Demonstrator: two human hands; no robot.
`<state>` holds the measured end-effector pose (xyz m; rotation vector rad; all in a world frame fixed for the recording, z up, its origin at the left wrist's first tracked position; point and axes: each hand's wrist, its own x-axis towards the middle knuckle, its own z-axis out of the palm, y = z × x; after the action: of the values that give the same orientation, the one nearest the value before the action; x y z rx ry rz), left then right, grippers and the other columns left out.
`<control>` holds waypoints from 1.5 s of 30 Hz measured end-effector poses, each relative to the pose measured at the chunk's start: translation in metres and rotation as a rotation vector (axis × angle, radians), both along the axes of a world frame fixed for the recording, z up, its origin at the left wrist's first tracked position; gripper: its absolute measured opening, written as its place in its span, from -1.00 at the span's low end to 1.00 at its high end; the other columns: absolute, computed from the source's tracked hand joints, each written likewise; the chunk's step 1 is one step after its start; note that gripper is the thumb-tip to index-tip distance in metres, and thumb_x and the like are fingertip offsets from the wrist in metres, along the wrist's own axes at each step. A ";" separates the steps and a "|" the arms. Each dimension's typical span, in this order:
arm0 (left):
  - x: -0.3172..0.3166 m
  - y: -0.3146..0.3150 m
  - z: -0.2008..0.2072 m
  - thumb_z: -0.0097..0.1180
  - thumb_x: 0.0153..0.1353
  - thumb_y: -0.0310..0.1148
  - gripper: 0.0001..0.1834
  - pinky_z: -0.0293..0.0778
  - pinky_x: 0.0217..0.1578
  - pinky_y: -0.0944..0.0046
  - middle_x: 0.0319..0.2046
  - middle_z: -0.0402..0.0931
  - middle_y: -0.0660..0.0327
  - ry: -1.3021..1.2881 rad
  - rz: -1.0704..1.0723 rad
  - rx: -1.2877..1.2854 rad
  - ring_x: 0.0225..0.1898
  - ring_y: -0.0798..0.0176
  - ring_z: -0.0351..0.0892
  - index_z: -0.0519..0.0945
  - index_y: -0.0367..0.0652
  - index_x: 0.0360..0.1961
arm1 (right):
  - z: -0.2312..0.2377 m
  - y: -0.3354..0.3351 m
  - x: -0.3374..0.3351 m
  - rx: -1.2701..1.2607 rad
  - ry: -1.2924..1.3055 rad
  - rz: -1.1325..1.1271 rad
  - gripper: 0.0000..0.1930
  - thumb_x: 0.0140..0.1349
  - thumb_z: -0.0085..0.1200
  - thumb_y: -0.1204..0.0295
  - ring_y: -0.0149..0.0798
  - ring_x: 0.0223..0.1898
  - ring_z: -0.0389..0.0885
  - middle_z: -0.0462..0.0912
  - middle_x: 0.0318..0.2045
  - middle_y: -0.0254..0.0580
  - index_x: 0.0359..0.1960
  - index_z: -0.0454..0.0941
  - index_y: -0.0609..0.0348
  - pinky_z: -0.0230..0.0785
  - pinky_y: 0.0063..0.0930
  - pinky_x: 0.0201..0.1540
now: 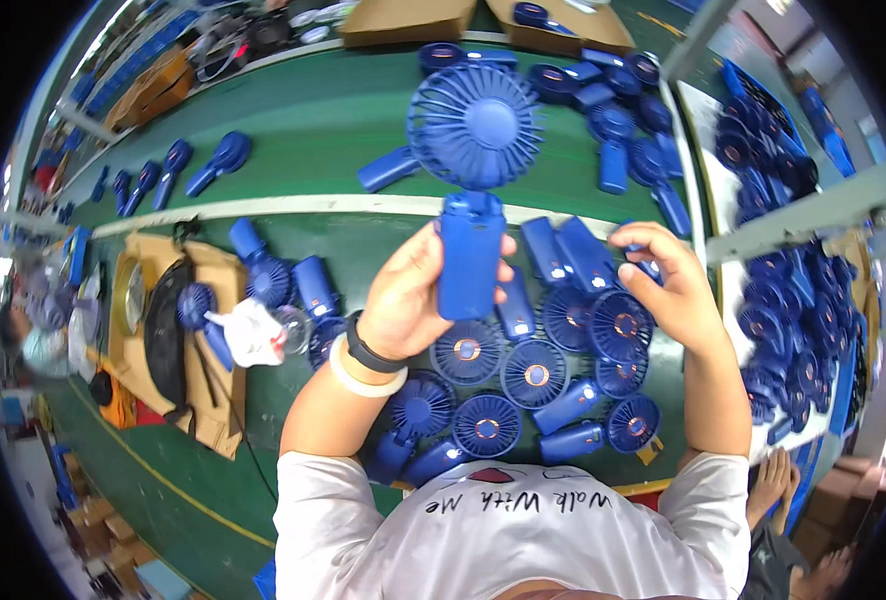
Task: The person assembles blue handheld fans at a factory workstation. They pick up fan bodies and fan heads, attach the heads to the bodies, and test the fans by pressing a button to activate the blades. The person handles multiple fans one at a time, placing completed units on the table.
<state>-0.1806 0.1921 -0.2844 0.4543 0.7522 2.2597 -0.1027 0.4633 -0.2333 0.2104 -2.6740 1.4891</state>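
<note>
My left hand (pixel 410 290) grips a blue handheld fan (pixel 473 255) by its handle, with the fan head up and its round grille showing. A dark band and a pale bracelet circle that wrist. To the right, my right hand (pixel 673 285) hovers with curved fingers apart over a blue piece (pixel 648 268), which the fingers partly cover; whether they touch it I cannot tell. Below and between the hands lie several more blue handheld fans (pixel 536 375), some grille up, others with only their handles showing.
A green conveyor belt (pixel 303 140) beyond the bench carries more fans. Fans fill a white-edged surface (pixel 728 400) at the right, behind a metal post (pixel 813 215). At left lie cardboard (pixel 225 400), a black pouch (pixel 168 335) and a white plastic bag (pixel 253 333). Another person's limbs (pixel 775 485) show lower right.
</note>
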 end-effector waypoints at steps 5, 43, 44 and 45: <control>0.036 -0.070 0.039 -0.04 0.24 -0.07 -0.36 0.48 -0.11 0.11 0.00 0.38 -0.08 0.115 0.184 -0.008 -0.10 0.08 0.51 0.14 -0.29 0.19 | 0.001 -0.029 -0.008 0.061 0.017 0.119 -0.72 0.06 0.05 0.56 -0.25 -0.06 0.45 0.50 -0.15 -0.16 -0.13 0.47 0.24 0.29 -0.43 -0.02; 0.006 -0.479 -0.009 0.14 0.06 -0.31 -0.58 0.40 -0.12 0.10 -0.22 0.52 -0.09 0.482 1.770 -1.990 -0.17 -0.08 0.53 0.42 -0.23 -0.05 | 0.016 -0.096 -0.006 0.034 -0.125 0.311 -0.74 0.02 0.03 0.62 -0.32 -0.23 0.51 0.53 -0.28 -0.18 -0.19 0.47 0.28 0.35 -0.49 -0.14; 0.011 -0.489 -0.011 0.12 0.07 -0.32 -0.58 0.40 -0.13 0.07 -0.20 0.52 -0.12 0.428 1.746 -2.052 -0.15 -0.12 0.51 0.41 -0.19 -0.02 | 0.019 -0.102 -0.008 0.074 -0.111 0.353 -0.73 0.01 0.04 0.63 -0.31 -0.25 0.51 0.52 -0.29 -0.18 -0.19 0.47 0.29 0.36 -0.49 -0.15; 0.013 -0.494 -0.012 0.11 0.08 -0.33 -0.58 0.40 -0.13 0.06 -0.20 0.52 -0.11 0.380 1.685 -2.152 -0.14 -0.13 0.51 0.40 -0.18 -0.01 | 0.018 -0.104 -0.009 0.079 -0.119 0.372 -0.72 -0.02 0.03 0.65 -0.30 -0.27 0.51 0.52 -0.29 -0.17 -0.19 0.47 0.28 0.36 -0.48 -0.16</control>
<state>-0.1674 -0.3016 -0.2968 -1.2139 3.6467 0.5410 -0.1114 0.3597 -0.2155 0.6785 -2.9122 1.5262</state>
